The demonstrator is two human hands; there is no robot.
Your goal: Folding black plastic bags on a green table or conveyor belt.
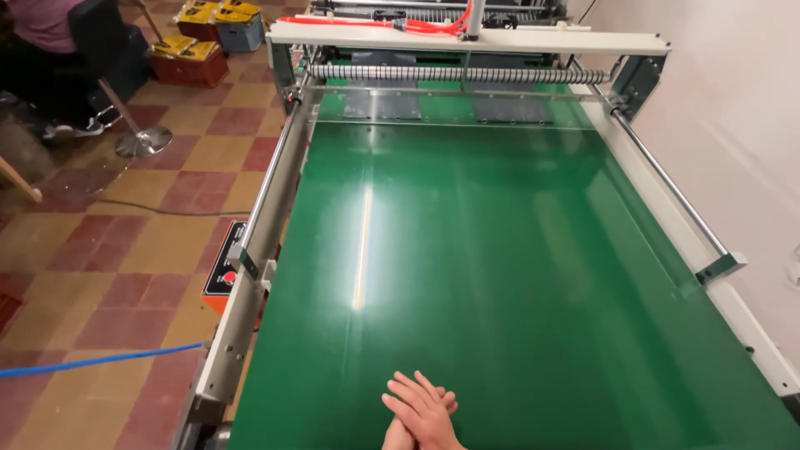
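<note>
My two hands lie crossed, one over the other, at the near edge of a wide green conveyor belt (500,250). My right hand (425,410) is on top, flat, with its fingers pointing up and left. Under it is my left hand (395,436); only its wrist and fingertips show. Neither hand holds anything, and both rest on or just above the belt. The belt surface is bare and glossy, with a streak of reflected light.
At the belt's far end stands a white machine crossbeam (467,37) with a spiral roller (458,73) and red hoses (375,22). Metal rails (258,225) run along both sides. An orange control panel (223,271), a blue hose (92,361) on the tiled floor and a seated person (50,50) are left; a wall is right.
</note>
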